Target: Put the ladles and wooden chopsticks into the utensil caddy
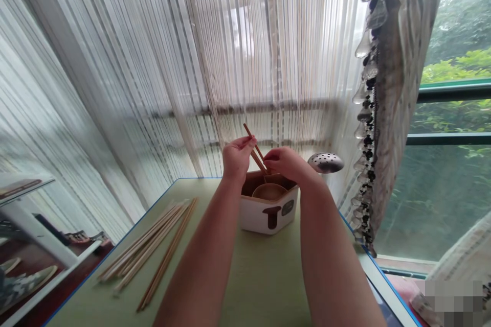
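My left hand [236, 159] pinches a pair of brown wooden chopsticks [258, 156] near their upper part. They slant down into a white open holder [255, 217] with a brown inside and dark printed shapes on its front. Over the holder's right back rim, the curled fingers of my right hand [284, 162] close around the lower part of the chopsticks; the fingertips are partly hidden. A round brown piece [269, 191] shows inside the holder. Beyond my right wrist a metal slotted ladle head [326, 162] sticks out, its handle hidden.
On the left of the pale green table [264, 281] lie a bundle of light chopsticks [148, 245] and a few darker chopsticks [169, 253] beside it. Sheer curtains [245, 61] hang behind the table. A white shelf [57, 245] with shoes stands at left.
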`<action>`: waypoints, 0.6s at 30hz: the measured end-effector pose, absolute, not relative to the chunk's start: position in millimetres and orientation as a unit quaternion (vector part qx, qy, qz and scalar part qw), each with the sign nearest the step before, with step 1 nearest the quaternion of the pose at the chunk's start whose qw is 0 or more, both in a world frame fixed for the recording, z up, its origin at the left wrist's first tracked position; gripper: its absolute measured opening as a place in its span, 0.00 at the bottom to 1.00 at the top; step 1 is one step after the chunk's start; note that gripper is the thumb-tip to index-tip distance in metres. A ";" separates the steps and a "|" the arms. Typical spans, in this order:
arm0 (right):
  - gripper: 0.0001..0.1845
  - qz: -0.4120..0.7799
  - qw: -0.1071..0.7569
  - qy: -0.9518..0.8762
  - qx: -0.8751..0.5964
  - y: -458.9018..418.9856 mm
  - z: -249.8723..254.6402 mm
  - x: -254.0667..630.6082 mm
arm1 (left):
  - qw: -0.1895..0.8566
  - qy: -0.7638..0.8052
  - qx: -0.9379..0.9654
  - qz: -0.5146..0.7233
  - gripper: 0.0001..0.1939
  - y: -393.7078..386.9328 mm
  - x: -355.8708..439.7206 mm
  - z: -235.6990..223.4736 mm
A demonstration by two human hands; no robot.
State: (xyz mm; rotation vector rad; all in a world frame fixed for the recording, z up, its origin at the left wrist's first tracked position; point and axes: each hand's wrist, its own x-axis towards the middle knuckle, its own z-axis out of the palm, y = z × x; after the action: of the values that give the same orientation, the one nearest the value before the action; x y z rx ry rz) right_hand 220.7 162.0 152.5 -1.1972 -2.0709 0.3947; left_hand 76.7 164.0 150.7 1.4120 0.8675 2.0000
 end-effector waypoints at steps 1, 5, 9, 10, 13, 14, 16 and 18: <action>0.08 0.152 0.348 -0.802 -0.461 162.4 151.6 221.6 | 0.270 0.326 0.522 0.741 0.15 164.6 76.6 150.2; 0.07 0.154 0.340 -0.805 -0.461 162.3 149.3 225.5 | 0.258 0.326 0.525 0.742 0.16 166.3 76.9 149.3; 0.08 0.161 0.336 -0.805 -0.462 162.2 149.8 226.7 | 0.256 0.316 0.532 0.743 0.16 167.3 78.5 148.6; 0.08 0.158 0.339 -0.805 -0.461 162.8 149.9 226.6 | 0.257 0.316 0.533 0.741 0.16 167.4 78.8 148.4; 0.08 0.141 0.344 -0.804 -0.464 165.7 149.1 226.7 | 0.249 0.326 0.549 0.728 0.15 166.9 79.0 148.2; 0.08 0.137 0.343 -0.805 -0.464 166.7 148.5 226.9 | 0.242 0.332 0.558 0.721 0.15 166.7 79.0 148.2; 0.08 0.136 0.340 -0.807 -0.464 168.1 147.1 227.6 | 0.231 0.337 0.567 0.715 0.14 166.7 78.9 148.4; 0.09 0.138 0.333 -0.808 -0.465 168.1 146.4 228.1 | 0.231 0.333 0.557 0.725 0.14 167.2 79.0 148.9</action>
State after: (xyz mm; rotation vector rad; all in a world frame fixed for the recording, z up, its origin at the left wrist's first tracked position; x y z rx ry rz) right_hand 228.1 168.1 146.4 -1.2152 -2.1115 0.3596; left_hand 79.0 167.2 148.9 1.5318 0.9161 1.9922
